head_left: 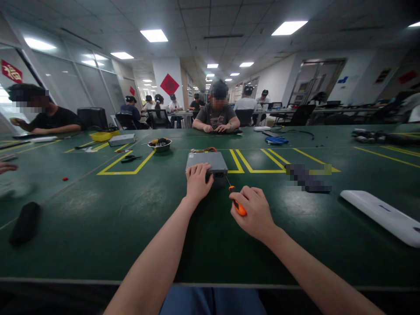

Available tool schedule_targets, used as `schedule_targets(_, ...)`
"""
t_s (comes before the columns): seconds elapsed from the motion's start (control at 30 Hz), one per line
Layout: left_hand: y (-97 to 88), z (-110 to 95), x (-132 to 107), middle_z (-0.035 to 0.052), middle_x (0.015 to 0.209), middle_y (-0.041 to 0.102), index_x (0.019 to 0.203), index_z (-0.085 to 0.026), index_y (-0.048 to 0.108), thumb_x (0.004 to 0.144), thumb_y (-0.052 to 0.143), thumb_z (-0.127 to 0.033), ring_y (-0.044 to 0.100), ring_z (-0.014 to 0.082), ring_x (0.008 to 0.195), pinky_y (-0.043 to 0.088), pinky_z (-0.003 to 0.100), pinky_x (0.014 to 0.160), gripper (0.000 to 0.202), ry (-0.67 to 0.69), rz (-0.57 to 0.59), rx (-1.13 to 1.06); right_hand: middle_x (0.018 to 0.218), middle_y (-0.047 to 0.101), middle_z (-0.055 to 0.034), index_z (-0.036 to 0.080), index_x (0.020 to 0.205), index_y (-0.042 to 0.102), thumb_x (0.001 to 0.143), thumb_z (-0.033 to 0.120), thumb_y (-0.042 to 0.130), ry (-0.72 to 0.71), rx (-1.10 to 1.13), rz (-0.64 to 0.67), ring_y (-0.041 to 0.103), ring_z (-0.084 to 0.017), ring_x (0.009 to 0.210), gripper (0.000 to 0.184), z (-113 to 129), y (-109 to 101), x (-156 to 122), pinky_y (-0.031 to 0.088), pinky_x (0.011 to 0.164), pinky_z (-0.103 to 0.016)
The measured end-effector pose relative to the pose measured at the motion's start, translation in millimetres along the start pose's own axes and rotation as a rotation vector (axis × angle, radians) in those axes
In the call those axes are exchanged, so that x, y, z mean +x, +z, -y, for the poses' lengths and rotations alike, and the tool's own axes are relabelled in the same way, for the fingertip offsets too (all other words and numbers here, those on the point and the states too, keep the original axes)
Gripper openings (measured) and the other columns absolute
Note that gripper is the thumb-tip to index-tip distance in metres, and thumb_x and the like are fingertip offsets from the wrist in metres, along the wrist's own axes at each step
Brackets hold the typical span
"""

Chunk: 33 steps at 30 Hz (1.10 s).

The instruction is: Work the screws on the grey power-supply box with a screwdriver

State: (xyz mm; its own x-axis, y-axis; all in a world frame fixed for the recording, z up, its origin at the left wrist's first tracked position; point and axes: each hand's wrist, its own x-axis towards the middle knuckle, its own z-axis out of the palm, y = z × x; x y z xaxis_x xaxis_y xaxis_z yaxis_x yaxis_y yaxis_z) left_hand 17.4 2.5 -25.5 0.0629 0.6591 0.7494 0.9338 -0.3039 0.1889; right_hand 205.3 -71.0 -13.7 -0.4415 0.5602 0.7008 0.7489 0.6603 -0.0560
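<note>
A grey metal computer power supply (211,161) lies flat on the green table, its socket side facing me and coloured wires at its back edge. My left hand (197,180) grips its near left corner, fingers over the top and thumb at the front face. In my right hand (252,209) is a screwdriver (239,206) with an orange and black handle, my fingers wrapped round it. The screwdriver's thin shaft points up and left, its tip at the unit's near right corner. Whether the tip sits in a screw is too small to tell.
Left of the unit are a metal bowl (159,145) with tools, black pliers (131,159), a grey box (122,139) and a yellow tray (104,135). A white device (382,216) lies at right. A black object (25,223) is near left. A person (217,111) sits opposite.
</note>
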Motion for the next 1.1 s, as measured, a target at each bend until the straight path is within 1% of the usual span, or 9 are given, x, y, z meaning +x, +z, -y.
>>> schedule_targets(0.1,0.4,0.4,-0.1,0.0019,0.12,0.056,0.108,-0.026,0.052,0.081,0.05,-0.028,0.044,0.022,0.113,0.026,0.04,0.098,0.027,0.001,-0.003,-0.003,0.077,0.053,-0.0032,0.019,0.088,0.059,0.08,0.029,0.049,0.02,0.022,0.032,0.051,-0.017,0.072,0.016,0.8,-2.5,0.8,0.035,0.076,-0.033)
schedule_targets(0.2,1.0,0.6,-0.1,0.0013,0.12,0.056,0.108,-0.026,0.052,0.081,0.05,-0.028,0.044,0.0216,0.112,0.026,0.039,0.098,0.027,0.002,-0.009,-0.007,0.077,0.057,-0.0038,0.018,0.089,0.058,0.085,0.037,0.045,0.06,0.035,0.003,0.052,-0.017,0.07,0.024,1.8,-3.4,1.3,0.035,0.075,-0.033)
schedule_targets(0.33,1.4,0.4,0.2,0.0012,0.119,0.057,0.108,-0.026,0.052,0.081,0.05,-0.028,0.044,0.0218,0.112,0.026,0.04,0.098,0.027,0.002,-0.013,-0.008,0.074,0.061,-0.0029,0.016,0.099,0.053,0.086,0.03,0.043,0.104,0.049,-0.061,0.052,-0.015,0.062,0.022,0.9,-0.7,0.1,0.037,0.075,-0.032)
schedule_targets(0.53,1.4,0.4,0.0,0.0013,0.118,0.057,0.107,-0.026,0.052,0.08,0.051,-0.027,0.045,0.0215,0.112,0.026,0.039,0.098,0.027,0.003,-0.018,-0.008,0.077,0.056,-0.0025,0.02,0.09,0.058,0.078,0.021,0.048,0.016,0.021,-0.031,0.053,-0.016,0.073,0.015,-1.8,0.4,-0.9,0.036,0.078,-0.034)
schedule_targets(0.7,1.1,0.6,-0.2,0.0011,0.119,0.057,0.108,-0.025,0.052,0.081,0.05,-0.028,0.044,0.0213,0.112,0.026,0.039,0.098,0.027,0.006,-0.014,-0.003,0.078,0.057,-0.0032,0.019,0.086,0.059,0.084,0.034,0.047,0.069,0.05,-0.018,0.054,-0.017,0.074,0.019,0.5,-3.0,1.2,0.036,0.078,-0.034)
schedule_targets(0.83,0.2,0.1,0.2,0.0019,0.12,0.056,0.108,-0.026,0.052,0.081,0.05,-0.028,0.044,0.0218,0.113,0.025,0.039,0.099,0.027,-0.005,-0.001,-0.002,0.072,0.06,-0.001,0.017,0.101,0.052,0.087,0.032,0.042,0.148,0.076,-0.051,0.053,-0.015,0.064,0.023,1.1,-2.0,0.5,0.037,0.076,-0.033)
schedule_targets(0.9,-0.3,-0.3,0.4,0.0026,0.12,0.056,0.109,-0.026,0.052,0.081,0.05,-0.028,0.045,0.0224,0.112,0.026,0.04,0.098,0.028,-0.008,0.006,-0.001,0.07,0.059,-0.0002,0.017,0.098,0.051,0.084,0.03,0.045,0.135,0.077,-0.043,0.052,-0.015,0.062,0.02,0.4,-1.3,-0.2,0.037,0.077,-0.034)
schedule_targets(1.0,-0.7,-0.6,0.5,0.0028,0.12,0.056,0.109,-0.026,0.052,0.081,0.05,-0.027,0.045,0.0228,0.112,0.026,0.04,0.098,0.028,-0.002,0.005,-0.002,0.078,0.057,-0.0024,0.019,0.089,0.056,0.077,0.023,0.049,0.058,0.057,-0.007,0.053,-0.016,0.071,0.014,-0.7,-1.9,-0.4,0.036,0.08,-0.034)
schedule_targets(1.1,-0.8,-0.7,0.4,0.0026,0.12,0.056,0.109,-0.026,0.052,0.081,0.05,-0.027,0.044,0.0225,0.113,0.026,0.04,0.098,0.028,-0.002,0.003,-0.004,0.078,0.055,-0.0031,0.019,0.085,0.059,0.078,0.025,0.049,0.058,0.047,-0.003,0.052,-0.017,0.073,0.013,-0.4,-3.7,0.3,0.036,0.078,-0.034)
